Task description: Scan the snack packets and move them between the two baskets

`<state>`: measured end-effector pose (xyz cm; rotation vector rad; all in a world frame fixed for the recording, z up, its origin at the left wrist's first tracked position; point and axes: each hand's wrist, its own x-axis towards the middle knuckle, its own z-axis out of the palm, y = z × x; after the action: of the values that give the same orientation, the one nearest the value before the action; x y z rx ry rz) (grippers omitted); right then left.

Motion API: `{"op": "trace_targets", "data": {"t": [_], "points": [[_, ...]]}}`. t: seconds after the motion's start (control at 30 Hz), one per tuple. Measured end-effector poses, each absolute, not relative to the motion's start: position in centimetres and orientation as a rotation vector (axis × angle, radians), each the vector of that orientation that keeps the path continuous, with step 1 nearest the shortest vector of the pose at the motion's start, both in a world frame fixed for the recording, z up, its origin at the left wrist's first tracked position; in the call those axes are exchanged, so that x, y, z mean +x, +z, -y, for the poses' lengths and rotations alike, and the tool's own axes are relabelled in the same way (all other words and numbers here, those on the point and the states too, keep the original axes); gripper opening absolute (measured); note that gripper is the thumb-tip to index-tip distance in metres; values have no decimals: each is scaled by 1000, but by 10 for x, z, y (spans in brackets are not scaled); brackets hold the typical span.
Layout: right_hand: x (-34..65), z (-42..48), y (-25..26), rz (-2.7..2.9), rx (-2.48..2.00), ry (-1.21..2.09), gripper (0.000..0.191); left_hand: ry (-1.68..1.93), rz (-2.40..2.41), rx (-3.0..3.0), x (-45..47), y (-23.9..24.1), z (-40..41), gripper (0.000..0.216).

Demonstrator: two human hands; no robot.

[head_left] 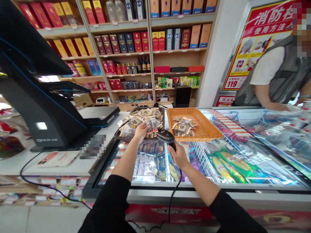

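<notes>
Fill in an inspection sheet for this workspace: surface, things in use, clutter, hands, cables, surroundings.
Surface: glass-topped freezer, goods visible inside; white counter at left.
Things in use: dark basket heaped with packets; tan basket beside it, holding a smaller pile; scanner.
Clutter: flat box or booklet on the counter, near the till.
Hands: left hand holds a packet at the dark basket; right hand grips the scanner.
Cables: scanner cable hangs down the freezer front; another cable droops off the counter.
Surroundings: stocked shelves behind; another person leans over the freezer at right.
</notes>
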<state>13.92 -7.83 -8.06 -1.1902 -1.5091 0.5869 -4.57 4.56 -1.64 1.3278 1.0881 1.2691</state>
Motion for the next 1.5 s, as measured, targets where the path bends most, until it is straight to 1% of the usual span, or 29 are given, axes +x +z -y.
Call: {"op": "trace_targets", "data": {"t": [0.23, 0.33, 0.47, 0.53, 0.63, 0.67, 0.77, 0.8, 0.93, 1.03, 1.1, 1.2, 1.23, 1.3, 1.4, 1.5], "points": [[139, 80, -80, 1397, -1097, 717, 27, 1264, -1305, 1466, -49, -17, -47, 27], [142, 78, -77, 1229, -1024, 803, 31, 1326, -1485, 1593, -43, -10, -41, 26], [154, 69, -72, 934, -969, 788, 36, 1379, -1691, 1824, -8, 1, -27, 26], [161, 64, -72, 816, -959, 755, 37, 1283, -1667, 1938, 21, 3, -23, 31], [170, 58, -74, 711, -960, 700, 35, 1010, -1664, 2057, 62, -1, -24, 40], [173, 57, -74, 690, -962, 683, 34, 923, -1700, 2084, 73, -3, -26, 39], [178, 53, -77, 649, -962, 641, 34, 716, -1826, 2211, 97, -9, -35, 25], [180, 52, -77, 636, -968, 634, 34, 666, -1851, 2267, 102, -10, -38, 23], [183, 50, -79, 625, -1025, 629, 36, 600, -1879, 2385, 112, -13, -43, 31], [183, 52, -79, 660, -1018, 632, 35, 598, -1763, 2415, 101, -6, -47, 27], [181, 54, -78, 685, -1009, 635, 34, 659, -1716, 2441, 81, 5, -50, 25], [174, 57, -78, 756, -1003, 663, 35, 723, -1876, 2373, 38, 20, -56, 26], [171, 58, -78, 791, -997, 676, 35, 692, -1984, 2294, 23, 23, -57, 28], [165, 59, -78, 870, -983, 693, 35, 618, -2172, 2092, -2, 22, -59, 40], [159, 62, -78, 951, -970, 706, 34, 629, -2254, 1860, -23, 10, -62, 58], [159, 64, -78, 957, -948, 715, 34, 736, -2218, 1754, -30, -3, -69, 59]]}}
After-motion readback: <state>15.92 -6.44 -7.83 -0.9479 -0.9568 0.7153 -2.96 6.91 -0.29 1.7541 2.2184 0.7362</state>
